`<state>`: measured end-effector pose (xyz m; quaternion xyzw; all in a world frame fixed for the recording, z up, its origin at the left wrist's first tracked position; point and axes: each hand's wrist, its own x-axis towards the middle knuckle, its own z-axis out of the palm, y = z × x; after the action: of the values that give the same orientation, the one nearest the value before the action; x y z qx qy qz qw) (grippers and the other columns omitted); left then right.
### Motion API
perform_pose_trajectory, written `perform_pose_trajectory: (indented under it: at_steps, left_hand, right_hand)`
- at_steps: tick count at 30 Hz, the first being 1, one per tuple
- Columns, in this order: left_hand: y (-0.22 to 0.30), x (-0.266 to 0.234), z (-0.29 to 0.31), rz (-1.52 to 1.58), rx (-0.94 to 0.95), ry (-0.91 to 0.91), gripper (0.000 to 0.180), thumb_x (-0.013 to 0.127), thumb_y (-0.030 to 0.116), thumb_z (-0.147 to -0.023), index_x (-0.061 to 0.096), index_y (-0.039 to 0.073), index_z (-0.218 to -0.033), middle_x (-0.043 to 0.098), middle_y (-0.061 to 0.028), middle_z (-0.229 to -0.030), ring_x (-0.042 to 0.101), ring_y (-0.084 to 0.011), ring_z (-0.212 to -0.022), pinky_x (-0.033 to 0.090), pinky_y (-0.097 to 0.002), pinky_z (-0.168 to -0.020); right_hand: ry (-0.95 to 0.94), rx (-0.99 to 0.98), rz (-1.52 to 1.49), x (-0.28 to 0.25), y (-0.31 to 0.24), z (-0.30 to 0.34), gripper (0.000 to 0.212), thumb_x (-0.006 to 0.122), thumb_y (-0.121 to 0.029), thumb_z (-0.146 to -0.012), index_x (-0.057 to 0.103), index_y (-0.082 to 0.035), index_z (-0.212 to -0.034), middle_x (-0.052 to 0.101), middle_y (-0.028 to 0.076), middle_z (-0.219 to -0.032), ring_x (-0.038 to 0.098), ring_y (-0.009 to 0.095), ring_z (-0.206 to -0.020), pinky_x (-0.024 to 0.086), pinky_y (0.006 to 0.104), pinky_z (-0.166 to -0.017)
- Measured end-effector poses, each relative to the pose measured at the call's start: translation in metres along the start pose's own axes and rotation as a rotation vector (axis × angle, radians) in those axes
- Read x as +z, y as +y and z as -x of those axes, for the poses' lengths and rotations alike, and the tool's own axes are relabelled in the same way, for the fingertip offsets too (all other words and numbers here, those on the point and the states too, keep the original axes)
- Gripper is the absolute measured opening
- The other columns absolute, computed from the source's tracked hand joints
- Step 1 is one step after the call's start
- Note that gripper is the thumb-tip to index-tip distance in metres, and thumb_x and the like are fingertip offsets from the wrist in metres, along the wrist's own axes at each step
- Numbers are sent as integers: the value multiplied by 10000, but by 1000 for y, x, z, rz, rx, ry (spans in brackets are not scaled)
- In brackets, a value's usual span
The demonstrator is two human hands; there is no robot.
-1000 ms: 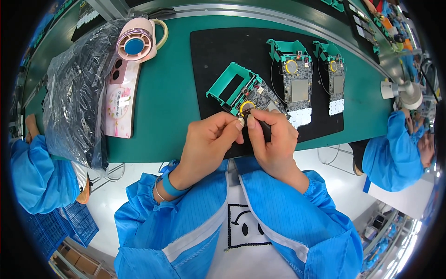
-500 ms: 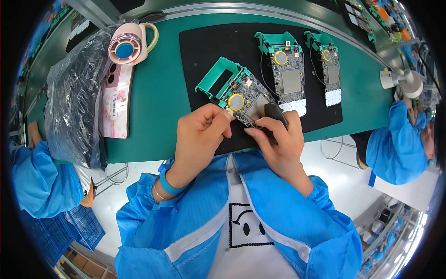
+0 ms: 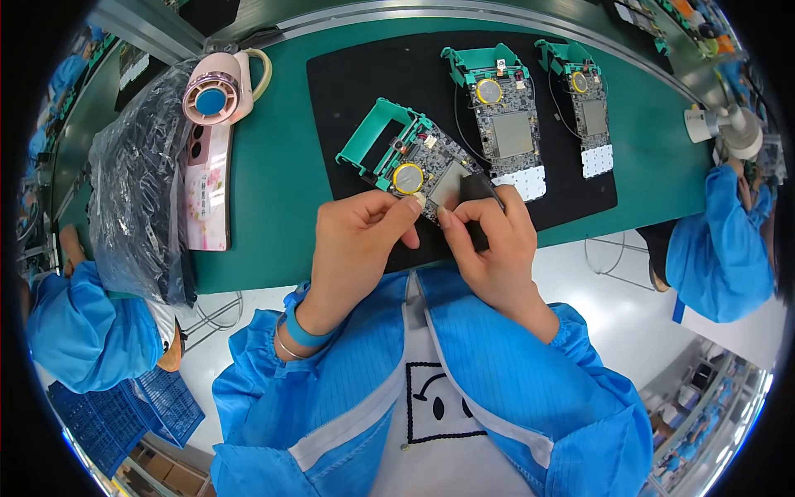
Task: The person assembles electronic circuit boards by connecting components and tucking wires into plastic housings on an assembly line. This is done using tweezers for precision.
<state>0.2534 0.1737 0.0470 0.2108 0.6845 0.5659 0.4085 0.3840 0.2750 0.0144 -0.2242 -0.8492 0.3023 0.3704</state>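
Note:
A grey circuit board [image 3: 440,161] with a green plastic frame [image 3: 364,141] at its far end lies tilted on a black mat [image 3: 335,91]. A round yellow-rimmed coin cell [image 3: 407,178] sits on it. The fingers of my left hand [image 3: 360,236] are closed in a pinch at the board's near-left edge, beside the coin cell. My right hand [image 3: 497,240] is closed around a dark, thick-handled tool [image 3: 479,189] over the board's near end; the tool's tip is hidden. The right thumb reaches to the board's near edge.
Two similar boards, a larger one [image 3: 507,116] and a smaller one [image 3: 593,116], lie farther right on the mat. At left are a pink handheld fan [image 3: 217,87], a floral phone [image 3: 211,186] and a plastic bag [image 3: 137,182]. Co-workers' blue sleeves [image 3: 716,248] show at both sides.
The whole view has shifted slightly. My right thumb has moved up closer to the board, and the dark tool stays in the right hand. The left hand keeps its pinch at the board's edge.

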Motion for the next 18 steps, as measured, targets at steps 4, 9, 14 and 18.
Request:
perform_pose_trajectory:
  at_steps: [4,9,14,18]
  left_hand:
    - [1,0,0,8,-9,-7,229,641,157,-877,658,-15,-726,596,10,-578,426,8,-479,255,-184,-411]
    - [3,2,0,-47,-27,20,231,640,150,-877,653,-17,-717,593,5,-573,439,5,-484,280,-178,-424]
    - [1,4,1,-45,25,39,227,639,143,-876,647,-19,-718,597,1,-580,461,-2,-493,299,-177,-427]
    - [-1,7,1,-41,32,47,228,638,148,-877,637,-27,-730,608,-6,-597,478,-12,-504,328,-178,-444]
  right_hand:
    - [-12,-58,17,-2,1,0,120,718,-52,-771,613,-44,-828,531,93,-769,519,217,-644,402,303,-539]
    - [13,-65,-84,12,-6,0,210,630,6,-826,574,-3,-1028,578,129,-845,561,248,-709,444,322,-620]
    - [36,-83,5,15,-5,3,240,629,37,-816,567,12,-1046,599,144,-921,595,254,-763,467,316,-666]
    - [33,-52,-59,15,-2,7,227,634,24,-827,571,4,-1044,598,145,-931,612,231,-785,477,289,-680]
